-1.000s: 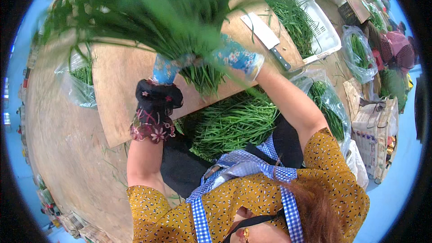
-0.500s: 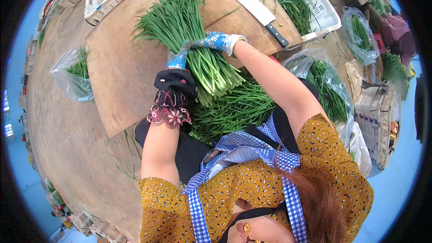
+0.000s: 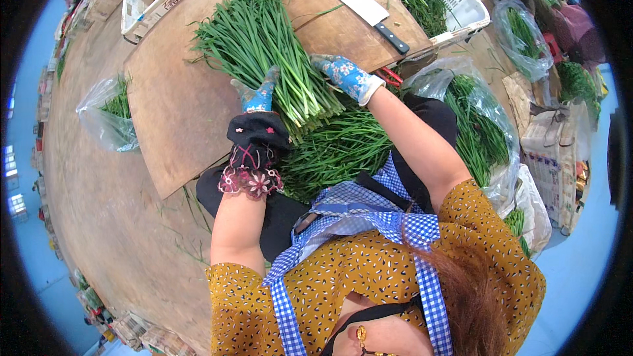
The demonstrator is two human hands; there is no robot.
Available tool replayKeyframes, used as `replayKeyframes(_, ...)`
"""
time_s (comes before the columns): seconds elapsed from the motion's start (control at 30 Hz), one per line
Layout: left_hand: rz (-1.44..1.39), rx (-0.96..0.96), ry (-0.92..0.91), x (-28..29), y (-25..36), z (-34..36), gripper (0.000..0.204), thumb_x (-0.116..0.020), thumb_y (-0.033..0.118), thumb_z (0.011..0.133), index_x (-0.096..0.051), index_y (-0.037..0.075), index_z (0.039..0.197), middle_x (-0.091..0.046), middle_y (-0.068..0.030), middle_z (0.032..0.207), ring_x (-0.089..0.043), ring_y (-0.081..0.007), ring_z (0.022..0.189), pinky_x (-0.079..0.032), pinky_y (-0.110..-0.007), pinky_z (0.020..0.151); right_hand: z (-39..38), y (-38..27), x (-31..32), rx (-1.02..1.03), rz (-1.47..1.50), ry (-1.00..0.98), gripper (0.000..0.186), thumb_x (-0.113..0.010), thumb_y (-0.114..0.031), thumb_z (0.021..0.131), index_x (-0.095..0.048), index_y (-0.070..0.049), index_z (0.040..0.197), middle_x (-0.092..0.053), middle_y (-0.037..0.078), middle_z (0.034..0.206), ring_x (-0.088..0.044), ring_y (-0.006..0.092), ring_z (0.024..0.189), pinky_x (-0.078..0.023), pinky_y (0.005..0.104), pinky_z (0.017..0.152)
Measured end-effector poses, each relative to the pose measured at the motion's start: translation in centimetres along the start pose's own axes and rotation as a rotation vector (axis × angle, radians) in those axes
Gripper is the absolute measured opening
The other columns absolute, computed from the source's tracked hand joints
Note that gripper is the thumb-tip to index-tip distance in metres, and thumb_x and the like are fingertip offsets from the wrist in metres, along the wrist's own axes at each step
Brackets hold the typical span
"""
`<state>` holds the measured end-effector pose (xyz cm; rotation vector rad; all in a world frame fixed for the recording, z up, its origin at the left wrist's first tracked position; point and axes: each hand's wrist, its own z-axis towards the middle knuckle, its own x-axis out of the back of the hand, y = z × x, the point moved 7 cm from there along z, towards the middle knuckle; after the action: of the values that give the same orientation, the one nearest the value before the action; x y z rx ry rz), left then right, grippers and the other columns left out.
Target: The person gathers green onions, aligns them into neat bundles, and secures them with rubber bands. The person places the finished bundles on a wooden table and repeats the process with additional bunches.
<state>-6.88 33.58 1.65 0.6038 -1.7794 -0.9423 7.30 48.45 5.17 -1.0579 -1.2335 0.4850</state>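
Observation:
A thick bunch of green chives (image 3: 264,39) lies slanting across the wooden board (image 3: 178,118), leafy tips toward the back and pale stem ends toward my lap. At its left edge is my left hand (image 3: 257,97) in a blue floral glove, thumb and fingers spread, one digit touching the stalks. My right hand (image 3: 346,77), in a matching glove with a white cuff, rests against the bunch's right side. Its fingers are stretched out and their tips partly meet the stems. More loose chives (image 3: 336,151) are heaped below the stem ends, over my lap.
A cleaver (image 3: 362,5) with a black handle lies on the board at the back right. Behind it stands a white crate (image 3: 478,16) of greens. Red-handled scissors or a similar tool (image 3: 391,76) sit by the board's edge. Plastic bags of chives (image 3: 484,125) stand right and left (image 3: 109,115).
My right hand has slid off the top of the stalks to the bunch's right side. My left hand's fingers have spread from their hold, and the bunch lies flatter and wider.

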Motion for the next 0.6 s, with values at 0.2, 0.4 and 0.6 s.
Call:
replayKeyframes(0.2,0.307,-0.699,0.205,2.1,7.4,-3.2,0.072,-0.066,0.041,0.079,-0.034,0.013,0.137,-0.037,-0.016,0.139,-0.029,-0.0393,0.13,-0.021,-0.046,0.108,-4.0,-1.5,2.4,0.115,-0.109,0.307,0.034,-0.055,-0.005,0.082,-0.061,-0.011,0.115,-0.06,0.012,0.114,-0.059,0.0263,0.099,-0.047,0.0313,0.085)
replayKeyframes(0.4,0.782,-1.063,-0.354,-3.9,8.4,-4.4,0.038,-0.052,0.044,0.085,-0.056,0.032,0.121,-0.041,-0.0039,0.138,-0.028,-0.0366,0.131,-0.011,-0.063,0.103,-5.7,-4.6,0.6,0.438,-0.657,0.347,0.018,-0.058,-0.012,0.072,-0.066,-0.012,0.088,-0.062,0.011,0.102,-0.059,0.0276,0.092,-0.045,0.0398,0.082)
replayKeyframes(0.6,0.649,-1.119,-0.258,-3.8,6.8,-4.1,0.031,-0.043,0.04,0.09,-0.058,0.033,0.116,-0.045,-0.003,0.135,-0.029,-0.0343,0.13,-0.011,-0.064,0.102,-5.9,-4.0,-0.9,0.493,-0.81,0.285,0.015,-0.055,-0.016,0.073,-0.064,-0.01,0.083,-0.06,0.007,0.105,-0.056,0.0233,0.098,-0.039,0.0417,0.092)
